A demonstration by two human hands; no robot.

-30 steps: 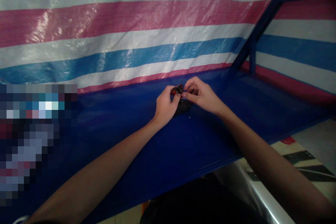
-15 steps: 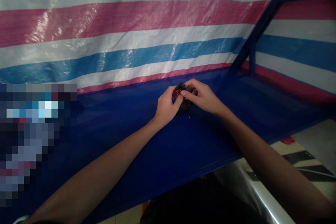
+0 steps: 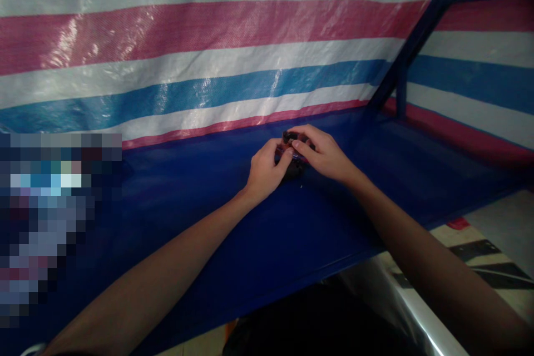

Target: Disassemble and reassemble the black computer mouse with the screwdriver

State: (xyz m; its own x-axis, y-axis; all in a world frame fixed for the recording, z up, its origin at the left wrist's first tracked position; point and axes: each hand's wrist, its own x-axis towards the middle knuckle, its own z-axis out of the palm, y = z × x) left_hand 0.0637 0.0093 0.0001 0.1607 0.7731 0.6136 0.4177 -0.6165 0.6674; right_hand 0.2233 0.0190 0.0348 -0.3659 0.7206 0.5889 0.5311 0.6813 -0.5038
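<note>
striped tarp wall [image 3: 217, 55] | blue table [image 3: 258, 233] | blue frame post [image 3: 421, 33]

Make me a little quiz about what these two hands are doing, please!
1. True or false: the left hand and the right hand both touch the small black and red object.
2. What lies under the hands? A) a dark blue table surface; B) a white plate; C) a wooden floor.
3. Which colours are the stripes on the shiny woven plastic sheet behind the hands?
Key: 1 true; 2 A; 3 pink, white and blue.
</note>
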